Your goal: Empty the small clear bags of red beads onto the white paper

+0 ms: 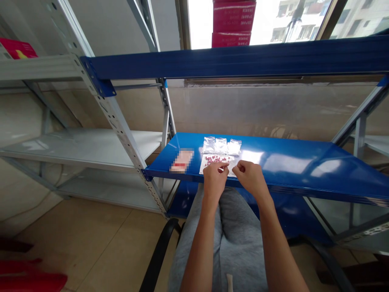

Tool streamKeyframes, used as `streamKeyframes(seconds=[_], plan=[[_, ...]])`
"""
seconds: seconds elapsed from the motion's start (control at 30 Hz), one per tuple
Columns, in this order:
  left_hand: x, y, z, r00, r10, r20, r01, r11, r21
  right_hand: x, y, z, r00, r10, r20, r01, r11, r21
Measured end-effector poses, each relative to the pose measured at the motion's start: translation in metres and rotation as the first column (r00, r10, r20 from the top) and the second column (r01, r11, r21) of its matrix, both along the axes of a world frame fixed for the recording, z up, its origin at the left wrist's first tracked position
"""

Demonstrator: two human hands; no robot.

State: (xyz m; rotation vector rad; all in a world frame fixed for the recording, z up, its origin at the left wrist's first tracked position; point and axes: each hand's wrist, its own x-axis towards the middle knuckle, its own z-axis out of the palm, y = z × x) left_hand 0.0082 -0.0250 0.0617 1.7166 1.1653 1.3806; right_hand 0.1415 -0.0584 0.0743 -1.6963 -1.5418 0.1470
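My left hand [215, 180] and my right hand [249, 177] sit side by side over the near edge of a blue metal shelf [282, 166]. Their fingertips meet above a white sheet [217, 163] dotted with many small pink-red pieces. Whether the fingers pinch something is too small to tell. Just beyond the sheet lie three small clear plastic bags [221, 145], side by side. To the left rests a flat pinkish packet [181, 160], its surface blurred out.
Perforated grey steel uprights [121, 125] and pale shelves [79, 148] stand to the left, with a blue crossbeam [231, 61] overhead. My grey-clad lap [237, 243] and a black chair arm [158, 255] lie below. Something red [27, 278] sits on the floor at lower left.
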Motion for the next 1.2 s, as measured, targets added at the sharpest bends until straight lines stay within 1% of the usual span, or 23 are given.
streamKeyframes(seconds=[0.07,0.13,0.17,0.2,0.27,0.3,0.33,0.37,0.4,0.43,0.47,0.5,0.53,0.6,0.67,0.73,0.8,0.93,1.03,1.13,1.2], plan=[[0.000,-0.001,0.001,0.999,-0.036,-0.041,0.037,0.999,0.021,-0.001,0.000,0.000,0.998,-0.068,0.008,0.068,0.998,0.003],[0.000,-0.002,0.002,0.992,-0.104,-0.069,0.108,0.993,0.056,-0.001,-0.001,0.001,0.997,-0.070,-0.017,0.070,0.998,0.009],[0.001,-0.003,0.003,0.988,-0.136,-0.077,0.141,0.988,0.069,0.000,-0.001,0.001,0.999,-0.035,-0.038,0.035,0.999,0.008],[0.000,-0.004,0.004,0.984,-0.160,-0.078,0.166,0.983,0.077,0.002,-0.001,0.002,0.997,0.028,-0.069,-0.028,1.000,-0.002],[-0.001,-0.005,0.005,0.984,-0.169,-0.060,0.173,0.982,0.074,0.010,-0.001,0.002,0.967,0.184,-0.176,-0.193,0.980,-0.038],[-0.003,-0.005,0.005,0.986,-0.163,-0.043,0.166,0.984,0.065,0.016,0.000,0.001,0.943,0.230,-0.240,-0.248,0.967,-0.048],[-0.004,-0.004,0.004,0.987,-0.158,-0.021,0.159,0.986,0.052,0.022,0.001,-0.001,0.927,0.230,-0.296,-0.255,0.966,-0.047],[-0.006,-0.004,0.004,0.988,-0.154,0.005,0.154,0.987,0.036,0.028,0.002,-0.003,0.925,0.179,-0.336,-0.205,0.978,-0.044],[-0.008,-0.002,0.003,0.988,-0.150,0.034,0.150,0.989,0.019,0.035,0.004,-0.007,0.927,0.094,-0.363,-0.117,0.992,-0.043],[-0.010,-0.001,0.001,0.987,-0.148,0.063,0.148,0.989,0.003,0.041,0.005,-0.010,0.920,0.007,-0.391,-0.029,0.998,-0.051],[-0.011,0.001,-0.001,0.984,-0.151,0.090,0.153,0.988,-0.013,0.046,0.007,-0.014,0.899,-0.049,-0.435,0.021,0.997,-0.069],[-0.013,0.002,-0.003,0.981,-0.155,0.116,0.159,0.987,-0.026,0.050,0.008,-0.018,0.862,-0.062,-0.502,0.016,0.995,-0.095],[-0.013,0.004,-0.004,0.977,-0.159,0.140,0.165,0.986,-0.034,0.052,0.009,-0.023,0.807,-0.034,-0.589,-0.045,0.992,-0.119],[-0.014,0.007,-0.008,0.971,-0.165,0.176,0.174,0.984,-0.040,0.053,0.009,-0.030,0.653,0.057,-0.755,-0.229,0.965,-0.125],[-0.014,0.010,-0.011,0.967,-0.169,0.191,0.179,0.983,-0.040,0.051,0.010,-0.036,0.520,0.113,-0.847,-0.347,0.933,-0.089],[-0.014,0.012,-0.013,0.966,-0.174,0.194,0.186,0.982,-0.045,0.049,0.012,-0.040,0.443,0.151,-0.884,-0.388,0.921,-0.037],[-0.014,0.014,-0.015,0.962,-0.180,0.206,0.195,0.979,-0.054,0.048,0.014,-0.043,0.399,0.187,-0.898,-0.384,0.923,0.021],[-0.017,0.016,-0.018,0.943,-0.223,0.248,0.253,0.963,-0.092,0.050,0.018,-0.046,0.368,0.205,-0.907,-0.353,0.933,0.068],[-0.021,0.019,-0.020,0.936,-0.272,0.223,0.302,0.947,-0.113,0.052,0.019,-0.050,0.370,0.207,-0.906,-0.336,0.939,0.077],[-0.029,0.022,-0.021,0.948,-0.258,0.189,0.280,0.954,-0.103,0.058,0.020,-0.055,0.408,0.200,-0.890,-0.302,0.950,0.075],[-0.037,0.025,-0.019,0.965,-0.192,0.177,0.210,0.974,-0.091,0.066,0.021,-0.055,0.463,0.197,-0.864,-0.259,0.962,0.080]])
